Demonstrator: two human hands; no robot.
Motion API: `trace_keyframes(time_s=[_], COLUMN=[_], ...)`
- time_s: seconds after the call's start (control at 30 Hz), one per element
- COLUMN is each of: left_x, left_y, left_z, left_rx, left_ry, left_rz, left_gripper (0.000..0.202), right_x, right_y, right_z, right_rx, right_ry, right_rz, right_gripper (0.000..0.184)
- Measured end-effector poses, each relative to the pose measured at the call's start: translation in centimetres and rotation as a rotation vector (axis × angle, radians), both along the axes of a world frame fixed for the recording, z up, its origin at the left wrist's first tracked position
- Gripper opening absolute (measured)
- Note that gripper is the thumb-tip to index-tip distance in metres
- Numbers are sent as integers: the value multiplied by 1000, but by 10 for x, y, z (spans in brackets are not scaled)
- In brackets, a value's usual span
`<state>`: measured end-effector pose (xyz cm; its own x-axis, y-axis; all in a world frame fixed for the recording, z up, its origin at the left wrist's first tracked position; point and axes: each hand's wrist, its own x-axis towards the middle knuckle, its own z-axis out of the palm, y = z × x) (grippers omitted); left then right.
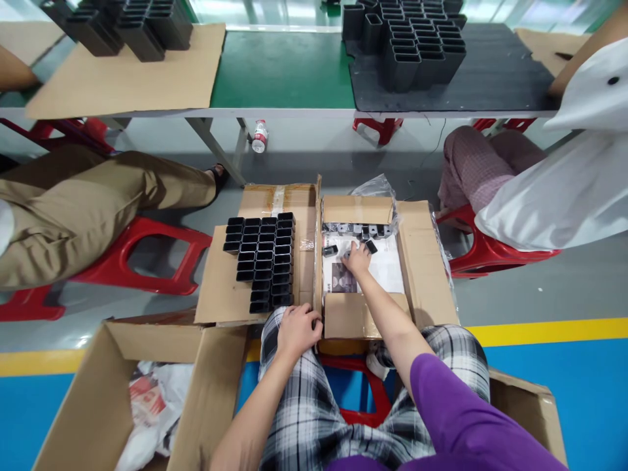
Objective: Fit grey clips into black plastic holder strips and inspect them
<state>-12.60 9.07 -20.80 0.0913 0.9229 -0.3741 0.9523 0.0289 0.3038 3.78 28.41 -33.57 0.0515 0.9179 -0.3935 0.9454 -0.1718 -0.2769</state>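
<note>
My right hand (357,259) reaches down into an open cardboard box (426,261) on the floor, fingers curled over small black plastic parts (370,246) lying on a printed sheet. A row of the same black parts (358,229) lines the box's far side. My left hand (297,330) rests curled on my left knee, touching the edge of a cardboard flap (216,288). On that flap stand several black rectangular tubes (262,261) packed in rows.
An open carton (98,399) with crumpled plastic bags sits at the lower left. Two other people sit on red stools (147,255) to either side. Beyond is a green bench (282,69) holding more black tubes (417,46) and a bottle (260,136) beneath it.
</note>
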Motion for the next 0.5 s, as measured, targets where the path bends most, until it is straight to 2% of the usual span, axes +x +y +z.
trace_keyframes(time_s=[0.13, 0.23, 0.33, 0.5], left_x=[0, 0, 1, 2], left_y=[0, 0, -1, -1], left_z=[0, 0, -1, -2], left_rx=[0, 0, 2, -1], left_ry=[5, 6, 7, 10], left_rz=[1, 0, 2, -6], left_gripper=[27, 28, 28, 28], right_x=[0, 7, 20, 42], right_y=[22, 20, -1, -53], right_z=[-9, -15, -23, -42], right_rx=[-76, -38, 56, 144], right_ry=[64, 176, 306, 427], right_rz=[-38, -32, -16, -27], right_gripper=[67, 68, 73, 86])
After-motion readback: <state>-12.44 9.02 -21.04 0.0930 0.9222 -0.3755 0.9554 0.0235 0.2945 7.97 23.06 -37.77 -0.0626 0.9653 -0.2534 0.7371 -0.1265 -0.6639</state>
